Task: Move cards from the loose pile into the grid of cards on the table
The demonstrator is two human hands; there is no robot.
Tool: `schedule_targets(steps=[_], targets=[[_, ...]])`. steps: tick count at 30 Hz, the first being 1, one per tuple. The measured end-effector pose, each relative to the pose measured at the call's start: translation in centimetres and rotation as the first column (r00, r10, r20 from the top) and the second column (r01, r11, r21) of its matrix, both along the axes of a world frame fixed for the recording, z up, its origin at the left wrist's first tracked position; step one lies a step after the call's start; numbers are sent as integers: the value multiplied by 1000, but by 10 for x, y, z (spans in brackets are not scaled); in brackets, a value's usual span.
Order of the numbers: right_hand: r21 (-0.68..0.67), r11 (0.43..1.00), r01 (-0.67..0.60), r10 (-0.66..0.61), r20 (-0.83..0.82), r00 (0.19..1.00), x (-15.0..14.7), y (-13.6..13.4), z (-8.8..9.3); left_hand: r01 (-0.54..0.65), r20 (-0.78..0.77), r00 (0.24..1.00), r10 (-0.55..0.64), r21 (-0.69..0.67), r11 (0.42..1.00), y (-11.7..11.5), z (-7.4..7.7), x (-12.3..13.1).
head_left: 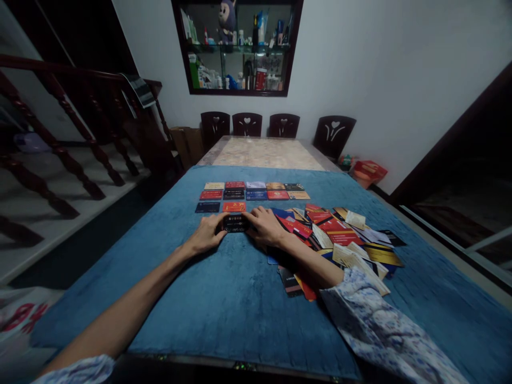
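A black card with pale print is held level between my two hands, just in front of the laid-out cards. My left hand grips its left end, thumb along the near edge. My right hand closes on its right end, its thumb hidden from view. Right beyond it lie a dark blue card and an orange-red card side by side. Behind these, two rows of cards include a black one and a red one. A loose heap of cards spreads beside my right forearm.
A blue cloth covers the near part of the table; the far part shows a pale patterned top. Dark chairs stand at the far end. A wooden railing runs at left, and a red bag sits at right.
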State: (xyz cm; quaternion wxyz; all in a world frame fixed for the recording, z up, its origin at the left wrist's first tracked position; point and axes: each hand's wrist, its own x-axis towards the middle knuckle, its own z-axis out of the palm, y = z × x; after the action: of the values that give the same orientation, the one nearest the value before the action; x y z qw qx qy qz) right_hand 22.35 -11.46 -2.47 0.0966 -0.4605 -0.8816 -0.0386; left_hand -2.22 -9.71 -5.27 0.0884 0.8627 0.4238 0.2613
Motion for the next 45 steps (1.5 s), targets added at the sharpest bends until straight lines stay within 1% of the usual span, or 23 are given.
schedule_targets(steps=[6, 16, 23, 29, 33, 40, 43, 45], targets=[[-38, 999, 1, 0, 20, 1000, 1, 0, 3, 11, 45, 999, -9, -43, 999, 2, 2, -1], [-56, 998, 5, -3, 37, 999, 1, 4, 3, -13, 7, 1000, 13, -100, 995, 1, 5, 1], [-54, 998, -12, 14, 31, 999, 5, 7, 2, 13, -6, 1000, -14, -88, 996, 5, 5, 2], [-14, 1000, -4, 5, 33, 999, 6, 9, 5, -9, -123, 992, 2, -52, 999, 6, 13, 5], [-5, 1000, 15, -15, 62, 998, 4, 15, 10, -26, -186, 982, 22, -20, 999, 8, 19, 6], [5, 1000, 27, -27, 111, 994, -1, 32, 21, -20, -193, 981, 32, 64, 998, 23, 24, 5], [6, 999, 37, -38, 119, 992, -3, 39, 27, -32, -205, 978, 47, 77, 997, 30, 30, 7], [-8, 999, 46, -44, 140, 989, -4, 43, 32, -61, -233, 969, 76, 71, 996, 34, 35, 8]])
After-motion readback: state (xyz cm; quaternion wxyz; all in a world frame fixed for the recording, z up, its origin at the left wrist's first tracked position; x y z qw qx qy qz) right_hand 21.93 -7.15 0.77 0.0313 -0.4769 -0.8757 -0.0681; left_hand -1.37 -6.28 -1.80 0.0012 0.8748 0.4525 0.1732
